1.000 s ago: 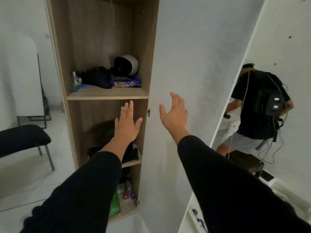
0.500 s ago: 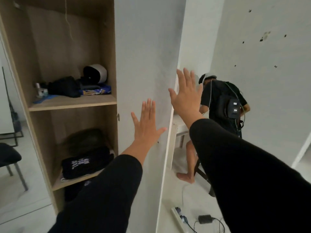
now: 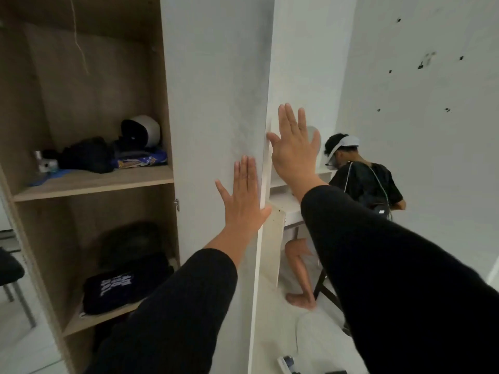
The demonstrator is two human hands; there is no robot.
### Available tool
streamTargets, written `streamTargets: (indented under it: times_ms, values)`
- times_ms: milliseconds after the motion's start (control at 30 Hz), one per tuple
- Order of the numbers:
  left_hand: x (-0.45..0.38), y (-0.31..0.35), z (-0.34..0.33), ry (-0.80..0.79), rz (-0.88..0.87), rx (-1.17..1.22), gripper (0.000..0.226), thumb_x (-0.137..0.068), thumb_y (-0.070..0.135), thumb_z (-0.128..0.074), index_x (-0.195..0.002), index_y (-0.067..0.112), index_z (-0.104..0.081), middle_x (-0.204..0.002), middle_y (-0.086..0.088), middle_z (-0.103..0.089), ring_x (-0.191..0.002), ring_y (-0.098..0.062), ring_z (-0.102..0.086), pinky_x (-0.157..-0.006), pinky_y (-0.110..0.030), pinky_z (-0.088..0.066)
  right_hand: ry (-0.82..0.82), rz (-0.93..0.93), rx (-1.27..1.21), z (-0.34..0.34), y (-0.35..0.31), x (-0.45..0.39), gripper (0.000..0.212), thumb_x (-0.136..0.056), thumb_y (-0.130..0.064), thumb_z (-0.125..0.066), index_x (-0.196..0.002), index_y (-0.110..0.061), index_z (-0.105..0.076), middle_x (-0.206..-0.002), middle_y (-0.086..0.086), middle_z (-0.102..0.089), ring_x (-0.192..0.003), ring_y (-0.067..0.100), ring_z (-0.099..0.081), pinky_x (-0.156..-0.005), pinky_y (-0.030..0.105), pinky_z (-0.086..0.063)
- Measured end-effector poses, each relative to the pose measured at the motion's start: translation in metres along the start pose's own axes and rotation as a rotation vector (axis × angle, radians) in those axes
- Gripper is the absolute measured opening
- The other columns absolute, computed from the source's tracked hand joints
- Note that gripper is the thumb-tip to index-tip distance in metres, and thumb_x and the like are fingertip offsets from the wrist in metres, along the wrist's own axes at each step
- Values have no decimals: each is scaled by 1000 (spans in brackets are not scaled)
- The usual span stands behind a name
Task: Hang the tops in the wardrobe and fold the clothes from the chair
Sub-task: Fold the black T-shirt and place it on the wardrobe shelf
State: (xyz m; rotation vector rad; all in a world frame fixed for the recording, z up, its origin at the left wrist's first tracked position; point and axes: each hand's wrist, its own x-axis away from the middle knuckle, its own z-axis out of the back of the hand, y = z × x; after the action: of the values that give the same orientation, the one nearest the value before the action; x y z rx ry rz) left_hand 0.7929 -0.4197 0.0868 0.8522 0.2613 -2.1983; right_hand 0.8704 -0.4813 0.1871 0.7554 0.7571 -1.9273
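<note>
**Getting the white door out of the way**

While both my palms are up at the tall white-laminate wardrobe door (image 3: 216, 103), I judge the step in hand is getting it swung clear so I can reach inside. My left hand (image 3: 243, 201) is spread flat, fingers straight, against the door's face near its free edge, gripping nothing. My right hand (image 3: 294, 149) is open too, at one o'clock from the left, thumb at the door's edge; I can't tell whether it touches. To do this well I'd hook the edge with the right thumb and guide with the left palm, moving slowly, since a seated person (image 3: 361, 182) is just behind at three o'clock. No tops on hangers show; a folded black garment with white print (image 3: 118, 287) lies on the lower wooden shelf (image 3: 89, 323) at eight o'clock, and the black chair (image 3: 9, 268) sits at nine o'clock, cut off by the frame's edge.
</note>
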Motion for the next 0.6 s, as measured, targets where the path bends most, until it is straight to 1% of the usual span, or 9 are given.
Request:
streamTargets:
  times_ms: [67,167,267,367,433,500,600]
  values:
    - [-3,3,-2,14,21,27,110,-81,64,-52,-147,14,21,-156,-5,23,-130,-21,35,-109,-60,4,9,64,-90,-5,3,-8,52,-103,-37,-18,-152,-25,-4,-160,-11,-1,-147,13,8,-116,50,2]
    - [-5,-1,-5,9,7,53,109,-82,62,-51,-145,16,26,-155,-1,27,-133,-17,33,-106,-57,11,41,166,-198,-10,5,-20,52,-103,-35,-15,-152,-22,-5,-160,-9,-4,-147,12,4,-118,49,0]
    - [-1,-7,-9,22,10,41,107,-82,59,-50,-144,17,28,-155,1,27,-135,-14,32,-110,-59,8,69,244,-298,-14,3,-27,53,-103,-34,-15,-152,-18,-5,-160,-6,-7,-148,13,1,-119,48,-1]
    - [10,-17,-5,50,25,-6,103,-83,57,-47,-144,18,28,-156,2,23,-138,-13,27,-112,-59,5,64,304,-406,-18,-9,-26,61,-97,-44,-7,-152,-17,-6,-160,-3,-9,-148,14,-1,-120,45,0]
    - [19,-30,2,78,21,-28,102,-83,55,-47,-145,18,24,-157,3,19,-139,-11,23,-111,-58,6,54,328,-477,-23,-24,-25,67,-93,-50,-3,-152,-19,-7,-160,-1,-9,-148,16,-1,-119,44,2]
    - [28,-47,12,93,15,-53,100,-82,53,-48,-147,16,19,-158,3,16,-140,-9,21,-111,-59,8,55,355,-531,-27,-42,-23,60,-98,-46,-11,-152,-20,-7,-160,0,-8,-148,17,-2,-120,46,0]
    - [45,-78,28,104,15,-80,96,-82,52,-46,-148,18,15,-159,2,11,-140,-7,19,-113,-63,2,66,434,-615,-30,-74,-17,57,-100,-40,-18,-152,-19,-7,-160,0,-9,-148,18,-4,-119,47,1]
